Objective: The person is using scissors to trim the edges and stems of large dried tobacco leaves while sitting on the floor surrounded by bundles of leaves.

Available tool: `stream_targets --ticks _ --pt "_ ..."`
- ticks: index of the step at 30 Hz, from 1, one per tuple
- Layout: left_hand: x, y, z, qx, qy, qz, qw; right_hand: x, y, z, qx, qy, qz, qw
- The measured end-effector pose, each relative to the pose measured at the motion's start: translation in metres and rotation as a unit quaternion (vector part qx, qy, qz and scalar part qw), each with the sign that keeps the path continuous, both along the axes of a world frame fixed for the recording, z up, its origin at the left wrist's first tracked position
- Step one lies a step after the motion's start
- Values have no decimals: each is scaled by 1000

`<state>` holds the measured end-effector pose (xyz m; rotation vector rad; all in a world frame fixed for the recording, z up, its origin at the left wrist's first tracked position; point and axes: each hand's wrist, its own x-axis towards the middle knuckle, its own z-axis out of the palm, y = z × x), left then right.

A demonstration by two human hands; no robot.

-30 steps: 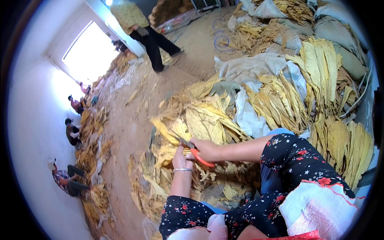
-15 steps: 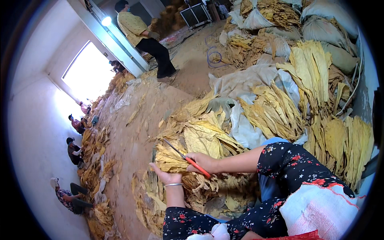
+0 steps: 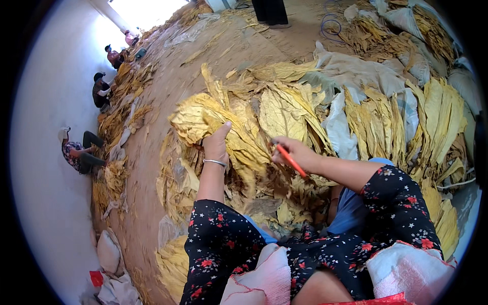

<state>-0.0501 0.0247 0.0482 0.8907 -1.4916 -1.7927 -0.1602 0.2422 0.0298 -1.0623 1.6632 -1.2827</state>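
Left hand (image 3: pixel 216 145) wrapped round yellow leaf bunch (image 3: pixel 195 116), above leaf heap (image 3: pixel 292 114); fingers mostly hidden by bunch. Right hand (image 3: pixel 302 153) closed on red-handled tool (image 3: pixel 292 161), tip hard to make out. Farther off, standing person (image 3: pixel 277 11) cut off, just legs showing.

I counted one left hand (image 3: pixel 216 147), one right hand (image 3: pixel 303 155), one held leaf bundle (image 3: pixel 201 114), one red-handled tool (image 3: pixel 292 161), one bracelet (image 3: pixel 215 162), four seated people (image 3: pixel 100 92) and one standing person (image 3: pixel 276 11).

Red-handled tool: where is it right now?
In the head view, the red-handled tool is right of centre, in the right hand, to the right of the yellow leaf bundle in the left hand.
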Motion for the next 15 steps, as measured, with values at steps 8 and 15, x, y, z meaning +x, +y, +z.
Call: stream_targets --ticks 8,15 --pt "39 -32 -24 -374 -234 -59 895 -40 11 2 -2 -102 -161 982" --pt "42 -21 -23 -308 -267 -159 899 -44 10 20 -78 -59 -112 989"
